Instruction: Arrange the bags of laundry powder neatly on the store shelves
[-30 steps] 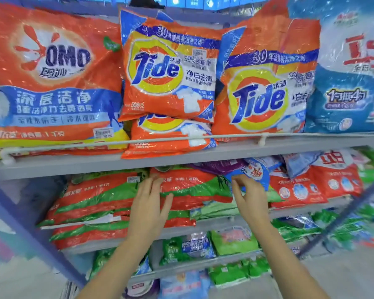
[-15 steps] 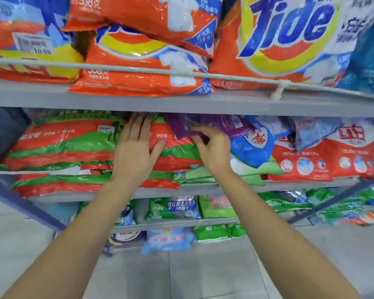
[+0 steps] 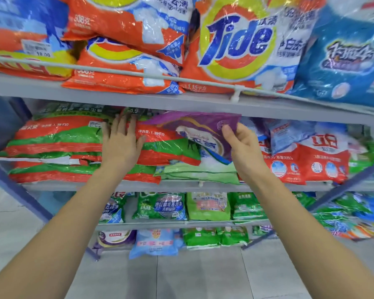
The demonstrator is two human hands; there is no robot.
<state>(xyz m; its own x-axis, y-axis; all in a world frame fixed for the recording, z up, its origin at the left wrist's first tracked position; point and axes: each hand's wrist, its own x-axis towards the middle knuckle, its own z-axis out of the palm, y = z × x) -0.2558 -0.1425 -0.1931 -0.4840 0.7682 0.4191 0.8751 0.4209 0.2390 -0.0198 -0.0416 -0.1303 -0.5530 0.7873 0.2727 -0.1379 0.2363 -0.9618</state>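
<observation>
- Currently the purple laundry powder bag [image 3: 203,130] shows a glossy, creased front with a white swirl and a round seal near its upper right corner. Its lettering is too blurred to read.
- It lies tilted on the middle shelf [image 3: 181,186], close under the upper shelf [image 3: 138,100]. It rests on the right-hand pile of red-and-green bags [image 3: 166,147] and on a pale green bag [image 3: 199,171].
- The right hand [image 3: 244,152] pinches the purple bag's right edge, with the thumb on the front and the other fingers behind it.
- The left hand [image 3: 121,145] lies flat with its fingers [image 3: 117,128] spread wide. It presses on the red-and-green bags just left of the purple one and grips nothing.
- Counted: one purple bag and two hands.
- Three orange Tide bags [image 3: 242,44] sit on the upper shelf, one large and two smaller ones stacked, with one blue bag [image 3: 343,61] to their right.
- The red-and-green bags form two piles side by side; I cannot tell their exact number.
</observation>
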